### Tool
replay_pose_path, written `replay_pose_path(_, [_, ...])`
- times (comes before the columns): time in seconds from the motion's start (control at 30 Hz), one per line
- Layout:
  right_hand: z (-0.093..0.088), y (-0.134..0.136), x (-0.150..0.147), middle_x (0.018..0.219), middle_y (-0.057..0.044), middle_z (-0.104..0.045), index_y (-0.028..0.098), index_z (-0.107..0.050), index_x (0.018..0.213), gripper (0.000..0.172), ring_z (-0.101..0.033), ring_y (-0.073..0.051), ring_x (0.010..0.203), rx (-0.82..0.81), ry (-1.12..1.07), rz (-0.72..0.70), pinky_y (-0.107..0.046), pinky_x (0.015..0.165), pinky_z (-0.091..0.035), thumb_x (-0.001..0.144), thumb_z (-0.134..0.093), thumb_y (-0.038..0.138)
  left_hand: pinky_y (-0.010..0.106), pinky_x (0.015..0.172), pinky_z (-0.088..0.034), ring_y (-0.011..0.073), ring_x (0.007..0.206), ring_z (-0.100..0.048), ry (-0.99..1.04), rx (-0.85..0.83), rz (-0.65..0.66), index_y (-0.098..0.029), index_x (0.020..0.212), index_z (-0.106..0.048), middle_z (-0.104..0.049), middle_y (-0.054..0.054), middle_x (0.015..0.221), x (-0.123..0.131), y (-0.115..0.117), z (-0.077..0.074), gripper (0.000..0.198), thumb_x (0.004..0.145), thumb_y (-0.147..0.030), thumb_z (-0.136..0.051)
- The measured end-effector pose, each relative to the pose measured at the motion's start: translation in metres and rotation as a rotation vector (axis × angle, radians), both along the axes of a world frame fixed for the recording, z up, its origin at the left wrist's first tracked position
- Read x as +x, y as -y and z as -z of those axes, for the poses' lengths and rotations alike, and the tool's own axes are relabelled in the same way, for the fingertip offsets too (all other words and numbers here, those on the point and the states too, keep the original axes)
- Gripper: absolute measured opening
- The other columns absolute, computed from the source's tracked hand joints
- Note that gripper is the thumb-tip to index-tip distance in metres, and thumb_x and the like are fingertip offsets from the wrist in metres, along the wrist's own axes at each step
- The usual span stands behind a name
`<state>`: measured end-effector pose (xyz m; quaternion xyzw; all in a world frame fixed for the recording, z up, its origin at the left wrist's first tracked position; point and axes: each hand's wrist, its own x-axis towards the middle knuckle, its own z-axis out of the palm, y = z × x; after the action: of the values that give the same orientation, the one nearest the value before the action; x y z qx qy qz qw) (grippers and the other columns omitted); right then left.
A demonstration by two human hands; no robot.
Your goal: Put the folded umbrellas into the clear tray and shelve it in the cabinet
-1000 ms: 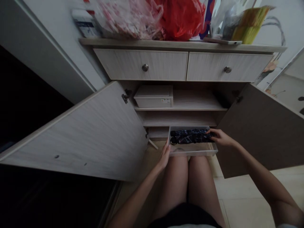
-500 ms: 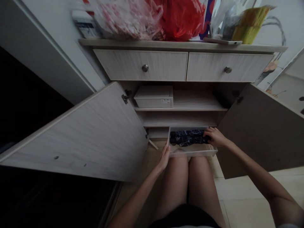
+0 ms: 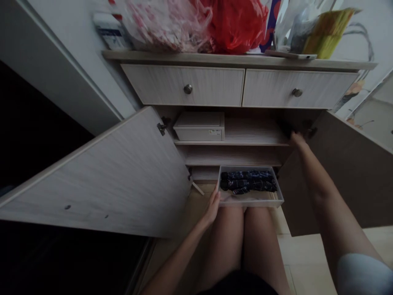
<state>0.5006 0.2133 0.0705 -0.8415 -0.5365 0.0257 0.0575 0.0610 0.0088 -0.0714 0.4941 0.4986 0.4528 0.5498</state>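
A clear shallow tray (image 3: 250,201) sticks out of the bottom of an open wooden cabinet, above my knees. Two folded dark plaid umbrellas (image 3: 248,181) lie side by side in it. My left hand (image 3: 213,206) rests against the tray's left front corner, fingers together along its edge. My right hand (image 3: 295,137) reaches up and into the dark right end of the middle shelf (image 3: 245,141); its fingers are lost in shadow.
Both cabinet doors stand open, the left door (image 3: 116,176) and the right door (image 3: 346,172). A white lidded box (image 3: 199,126) sits on the upper shelf. Two closed drawers (image 3: 239,86) are above. Plastic bags (image 3: 215,24) crowd the cabinet top.
My right hand let go of the umbrellas and rose to the right end of the middle shelf. The umbrellas now lie free in the tray. My left hand stayed put.
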Motion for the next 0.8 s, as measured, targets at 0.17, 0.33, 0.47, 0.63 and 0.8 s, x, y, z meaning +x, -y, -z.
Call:
replay_pose_path(0.17, [0.026, -0.015, -0.008, 0.146, -0.036, -0.037, 0.0, -0.039, 0.148, 0.068, -0.043, -0.045, 0.133, 0.056, -0.026, 0.083, -0.054, 0.101, -0.043, 0.086, -0.061, 0.018, 0.047, 0.116, -0.039, 0.0337, 0.136, -0.05, -0.05, -0.01, -0.001, -0.023, 0.153, -0.041, -0.037, 0.008, 0.16, -0.001, 0.001, 0.001, 0.09, 0.083, -0.079, -0.048])
replay_pose_path(0.33, [0.038, -0.01, -0.026, 0.149, -0.029, -0.034, 0.009, -0.06, 0.132, 0.042, -0.051, -0.04, 0.127, 0.18, -0.029, 0.092, -0.051, 0.095, -0.049, 0.094, -0.042, 0.012, 0.048, 0.114, -0.04, 0.0347, 0.135, -0.05, -0.065, -0.018, 0.004, -0.023, 0.152, -0.044, -0.038, 0.007, 0.16, -0.002, 0.001, 0.0, 0.095, 0.079, -0.084, -0.046])
replay_pose_path(0.47, [0.038, -0.001, -0.032, 0.141, -0.028, -0.043, 0.008, -0.063, 0.127, 0.039, -0.055, -0.037, 0.121, 0.294, -0.118, 0.143, -0.046, 0.094, -0.048, 0.093, -0.044, 0.013, 0.047, 0.111, -0.043, 0.0324, 0.125, -0.057, -0.06, -0.01, 0.01, -0.024, 0.152, -0.042, -0.039, 0.008, 0.16, -0.001, 0.002, 0.0, 0.091, 0.082, -0.082, -0.044])
replay_pose_path(0.63, [0.034, 0.016, -0.027, 0.127, -0.024, -0.06, 0.007, -0.061, 0.132, 0.047, -0.058, -0.034, 0.118, 0.449, -0.284, 0.126, -0.045, 0.101, -0.045, 0.087, -0.056, 0.021, 0.045, 0.112, -0.041, 0.0314, 0.125, -0.057, -0.082, -0.016, -0.008, -0.022, 0.151, -0.044, -0.046, 0.01, 0.155, -0.002, 0.002, 0.002, 0.086, 0.085, -0.077, -0.046])
replay_pose_path(0.8, [0.035, 0.045, -0.021, 0.115, -0.018, -0.07, 0.007, -0.067, 0.122, 0.043, -0.066, -0.026, 0.106, 0.613, -0.533, 0.142, -0.037, 0.093, -0.052, 0.085, -0.053, 0.023, 0.045, 0.111, -0.043, 0.0322, 0.133, -0.052, -0.061, -0.036, -0.006, -0.023, 0.151, -0.045, -0.046, 0.009, 0.155, -0.001, 0.002, 0.0, 0.083, 0.086, -0.075, -0.047])
